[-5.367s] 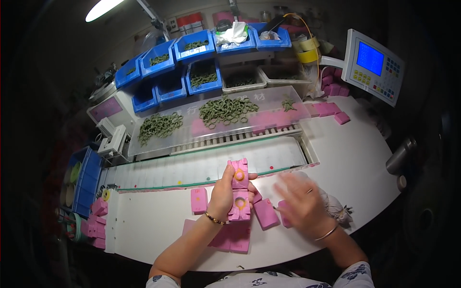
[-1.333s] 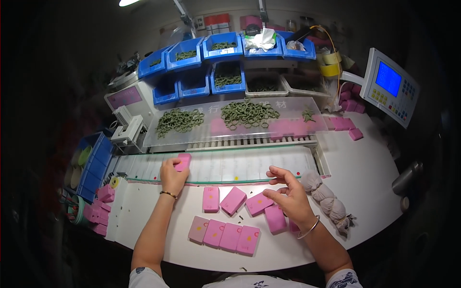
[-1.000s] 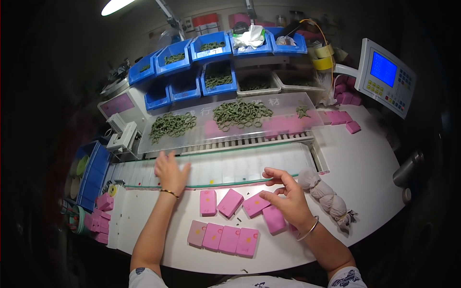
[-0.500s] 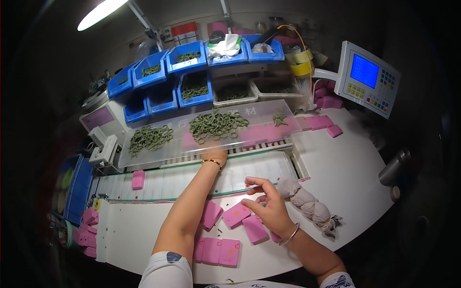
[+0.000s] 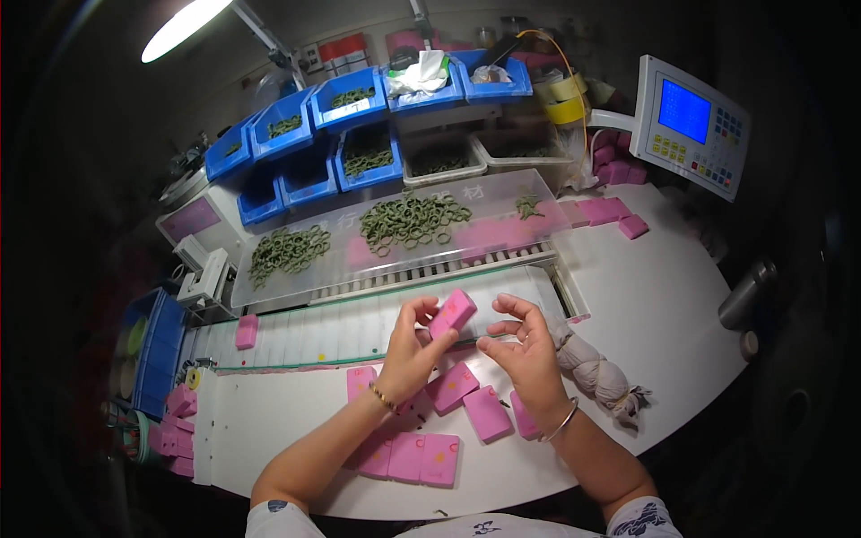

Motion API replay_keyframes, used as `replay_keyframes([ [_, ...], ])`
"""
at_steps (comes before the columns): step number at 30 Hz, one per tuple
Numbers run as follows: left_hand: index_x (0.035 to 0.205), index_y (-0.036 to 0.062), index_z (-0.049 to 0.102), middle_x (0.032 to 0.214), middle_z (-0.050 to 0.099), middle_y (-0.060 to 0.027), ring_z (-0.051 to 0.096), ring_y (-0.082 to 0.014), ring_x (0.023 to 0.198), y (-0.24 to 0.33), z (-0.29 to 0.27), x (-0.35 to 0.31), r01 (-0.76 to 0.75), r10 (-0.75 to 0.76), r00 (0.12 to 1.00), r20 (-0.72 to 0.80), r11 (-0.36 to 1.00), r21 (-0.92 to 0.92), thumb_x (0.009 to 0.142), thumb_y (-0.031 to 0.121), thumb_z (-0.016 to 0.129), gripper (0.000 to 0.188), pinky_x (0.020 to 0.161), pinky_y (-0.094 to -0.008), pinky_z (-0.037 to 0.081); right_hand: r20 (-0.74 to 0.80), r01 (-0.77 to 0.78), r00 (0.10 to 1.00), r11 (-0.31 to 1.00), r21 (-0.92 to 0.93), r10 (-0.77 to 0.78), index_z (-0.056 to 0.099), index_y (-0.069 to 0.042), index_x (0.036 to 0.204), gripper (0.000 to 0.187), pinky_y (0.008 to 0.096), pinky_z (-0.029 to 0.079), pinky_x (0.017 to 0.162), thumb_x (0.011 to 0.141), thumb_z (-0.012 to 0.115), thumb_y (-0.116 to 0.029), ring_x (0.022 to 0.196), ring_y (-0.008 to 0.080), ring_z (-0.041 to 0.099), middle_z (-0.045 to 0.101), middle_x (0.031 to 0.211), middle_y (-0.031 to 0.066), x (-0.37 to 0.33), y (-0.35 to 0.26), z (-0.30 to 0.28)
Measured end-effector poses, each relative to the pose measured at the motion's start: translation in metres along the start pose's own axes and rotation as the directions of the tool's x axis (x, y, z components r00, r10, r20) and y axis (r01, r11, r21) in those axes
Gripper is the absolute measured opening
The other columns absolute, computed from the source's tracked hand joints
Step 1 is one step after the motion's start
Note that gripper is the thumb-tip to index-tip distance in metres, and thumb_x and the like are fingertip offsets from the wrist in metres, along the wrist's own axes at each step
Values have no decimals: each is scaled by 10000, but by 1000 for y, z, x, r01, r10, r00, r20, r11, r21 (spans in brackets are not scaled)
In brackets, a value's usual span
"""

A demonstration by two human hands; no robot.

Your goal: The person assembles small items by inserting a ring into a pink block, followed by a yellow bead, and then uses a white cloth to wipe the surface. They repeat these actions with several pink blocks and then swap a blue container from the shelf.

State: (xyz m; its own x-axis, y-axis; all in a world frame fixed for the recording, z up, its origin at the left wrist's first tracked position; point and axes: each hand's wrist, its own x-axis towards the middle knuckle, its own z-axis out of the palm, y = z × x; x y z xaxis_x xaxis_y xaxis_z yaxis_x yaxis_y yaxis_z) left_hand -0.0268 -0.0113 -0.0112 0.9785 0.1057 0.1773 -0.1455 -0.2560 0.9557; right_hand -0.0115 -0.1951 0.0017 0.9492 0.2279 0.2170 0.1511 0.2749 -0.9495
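Observation:
Above the front edge of the conveyor, my left hand (image 5: 415, 345) grips a pink rubber mould (image 5: 454, 312) between thumb and fingers, with red marks on its side. To its right my right hand (image 5: 529, 351) is raised with thumb and fingers apart, nothing visible between them. Below my hands several more moulds lie on the white table, among them a tilted one (image 5: 453, 387), one beside it (image 5: 488, 414) and a row at the front (image 5: 439, 460). My right wrist partly covers another mould (image 5: 524, 416).
A clear sloping shelf (image 5: 345, 273) carries piles of green rings (image 5: 414, 220) over the conveyor (image 5: 296, 334), where one mould (image 5: 247, 332) lies. Blue bins (image 5: 348, 100) stand behind. At right are a twisted cloth (image 5: 599, 372), a control panel (image 5: 691, 125) and a dark flask (image 5: 749, 294).
My left hand has come back from under the clear shelf and now holds a pink mould. My right hand has moved slightly right. The mould on the conveyor has shifted left.

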Motion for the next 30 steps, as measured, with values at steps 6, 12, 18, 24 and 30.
replay_keyframes([
  [6, 1368, 28, 353, 1235, 473, -119, 496, -195, 1151, 24, -1, -59, -119, 148, 985, 85, 954, -274, 845, 41, 698, 627, 988, -359, 450, 327, -211, 930, 972, 107, 167, 473, -23, 1303, 561, 244, 503, 807, 808, 739, -38, 990, 147, 585, 561, 1174, 78, -5, -17, 8],
  [12, 1399, 58, 406, 1269, 469, -108, 527, -221, 1181, 30, -11, -64, -204, 218, 956, 198, 975, -89, 830, 66, 722, 651, 959, -348, 522, 569, 326, 810, 917, -232, -144, 600, -24, 1198, 525, 298, 470, 894, 714, 805, -41, 1040, 154, 592, 606, 1113, 63, -4, -31, 4],
  [18, 1449, 54, 334, 1314, 469, -120, 524, -208, 1194, 37, -27, -67, 64, 65, 964, 258, 884, -463, 839, -6, 695, 711, 991, -326, 485, 566, 60, 824, 997, -51, -21, 524, -14, 1335, 582, 298, 489, 950, 794, 736, 9, 1099, 168, 587, 567, 1222, 101, -2, -33, -1],
  [24, 1380, 57, 330, 1273, 502, -127, 502, -198, 1213, 22, -19, -66, 100, 13, 992, 125, 519, -849, 864, -66, 626, 607, 1025, -343, 428, 354, 113, 930, 993, -32, -95, 476, 3, 1333, 581, 307, 491, 980, 805, 719, 25, 1148, 186, 569, 543, 1258, 117, -17, -29, 18],
  [30, 1277, 53, 423, 1265, 472, -116, 502, -205, 1185, 32, -6, -71, -102, 84, 995, -58, 806, -583, 793, -38, 723, 576, 1031, -333, 405, 251, -71, 968, 983, 167, 27, 439, 21, 1365, 478, 284, 476, 975, 908, 578, 47, 1140, 155, 563, 548, 1273, 128, -17, -20, 26],
])
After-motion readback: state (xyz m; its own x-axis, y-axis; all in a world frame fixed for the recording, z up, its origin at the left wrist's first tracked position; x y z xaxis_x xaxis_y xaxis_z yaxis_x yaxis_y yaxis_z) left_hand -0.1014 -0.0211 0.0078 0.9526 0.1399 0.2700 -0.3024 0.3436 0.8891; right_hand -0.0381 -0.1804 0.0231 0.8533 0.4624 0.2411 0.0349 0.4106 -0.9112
